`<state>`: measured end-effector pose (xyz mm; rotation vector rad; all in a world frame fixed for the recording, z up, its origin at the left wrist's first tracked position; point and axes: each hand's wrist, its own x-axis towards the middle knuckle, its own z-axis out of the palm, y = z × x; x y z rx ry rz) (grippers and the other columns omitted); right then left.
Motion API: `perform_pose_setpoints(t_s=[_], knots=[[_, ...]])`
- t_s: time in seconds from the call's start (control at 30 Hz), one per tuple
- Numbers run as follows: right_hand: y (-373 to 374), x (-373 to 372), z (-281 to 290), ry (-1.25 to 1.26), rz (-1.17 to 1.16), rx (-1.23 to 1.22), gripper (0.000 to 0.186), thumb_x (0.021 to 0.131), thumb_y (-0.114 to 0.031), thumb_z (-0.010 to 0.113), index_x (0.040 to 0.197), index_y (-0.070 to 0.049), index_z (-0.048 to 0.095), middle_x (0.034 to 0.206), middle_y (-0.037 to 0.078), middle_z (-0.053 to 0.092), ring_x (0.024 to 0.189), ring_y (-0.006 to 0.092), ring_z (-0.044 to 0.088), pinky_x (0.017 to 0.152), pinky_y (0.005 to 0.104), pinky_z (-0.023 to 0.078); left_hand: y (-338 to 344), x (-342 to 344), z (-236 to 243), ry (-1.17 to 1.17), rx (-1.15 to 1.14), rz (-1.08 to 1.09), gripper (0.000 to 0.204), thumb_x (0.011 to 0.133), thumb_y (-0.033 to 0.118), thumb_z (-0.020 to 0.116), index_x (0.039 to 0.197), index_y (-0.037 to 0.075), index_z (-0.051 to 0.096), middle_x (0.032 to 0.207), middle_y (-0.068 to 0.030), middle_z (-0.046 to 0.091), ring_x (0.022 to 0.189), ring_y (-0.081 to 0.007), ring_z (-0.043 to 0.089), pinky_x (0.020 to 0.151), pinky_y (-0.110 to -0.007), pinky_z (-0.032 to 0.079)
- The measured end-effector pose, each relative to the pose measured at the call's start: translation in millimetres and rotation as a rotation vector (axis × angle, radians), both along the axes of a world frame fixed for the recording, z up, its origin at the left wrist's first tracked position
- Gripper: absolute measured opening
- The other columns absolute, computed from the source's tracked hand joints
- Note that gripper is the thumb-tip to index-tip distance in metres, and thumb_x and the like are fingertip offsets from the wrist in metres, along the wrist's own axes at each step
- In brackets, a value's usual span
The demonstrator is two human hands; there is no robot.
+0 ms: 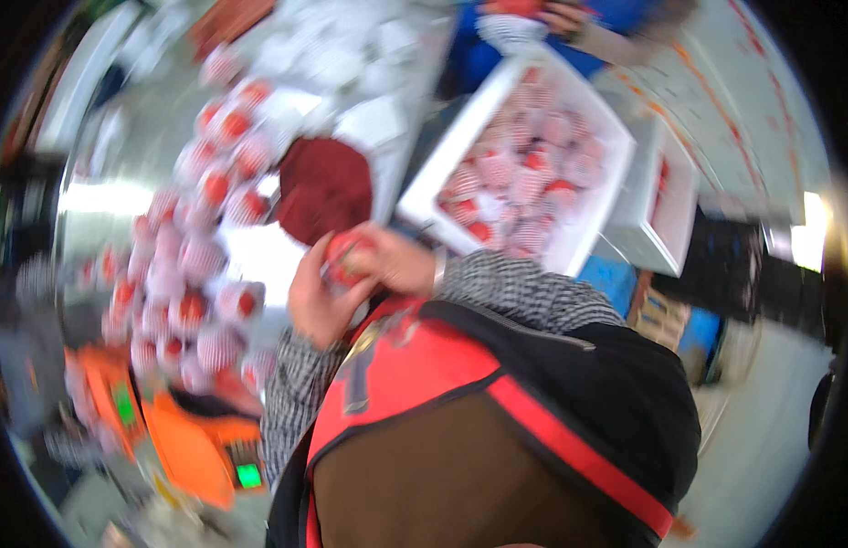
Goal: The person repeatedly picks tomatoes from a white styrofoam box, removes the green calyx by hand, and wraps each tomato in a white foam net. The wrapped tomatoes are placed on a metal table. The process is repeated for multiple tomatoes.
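Observation:
Between both hands, close in front of my body, is a round red fruit (347, 253), apple-like but blurred. My left hand (316, 300) is closed around its left and near side. From the right, my right hand (403, 262) grips it with curled fingers. Just beyond the hands lies a dark red cloth (323, 187) on the table. To the left, many red fruits in pinkish-white foam nets (203, 258) are spread in a loose group. A white foam box (616, 173) at the right holds more netted fruits (526, 178).
White foam nets (337, 55) lie heaped at the table's far end. Orange scales (188, 447) with green displays stand at the near left. A second white box (677, 196) sits beyond the first. Another person's hand (563, 16) shows at the top.

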<state>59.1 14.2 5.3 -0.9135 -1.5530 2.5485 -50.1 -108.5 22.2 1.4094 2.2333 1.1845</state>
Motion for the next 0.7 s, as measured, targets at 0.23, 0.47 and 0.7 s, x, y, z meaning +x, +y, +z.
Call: perform_pose_setpoints(t_s=[0.23,0.47,0.7], knots=[[71,107,-39,0.216,-0.653,-0.663,0.039,0.091,-0.031,0.058,0.120,-0.006,0.049,0.101,0.014,0.061,0.089,0.0260,0.064,0.076,0.0414,0.055,17,6,-14,-0.380,0.059,0.071,0.032,0.079,0.013,0.075,0.105,-0.001,0.061,0.076,-0.0025,0.060,0.067,-0.0086,0.053,0.063,-0.022,0.043],[247,341,16,0.520,-1.476,-0.036,0.043,0.092,-0.040,0.056,0.112,-0.002,0.052,0.106,0.021,0.060,0.104,0.0271,0.060,0.088,0.0375,0.053,14,-13,-19,-0.980,0.202,0.351,0.028,0.097,0.026,0.056,0.081,0.003,0.061,0.072,0.0011,0.059,0.062,-0.0071,0.053,0.057,-0.023,0.041],[225,268,-46,-0.306,-0.596,0.792,0.050,0.081,-0.016,0.070,0.127,-0.002,0.054,0.121,0.014,0.061,0.106,0.0231,0.062,0.093,0.0327,0.048,38,10,-12,-1.229,0.123,0.202,0.016,0.093,0.014,0.053,0.100,0.001,0.060,0.103,-0.0102,0.065,0.095,-0.0200,0.061,0.082,-0.032,0.049]])
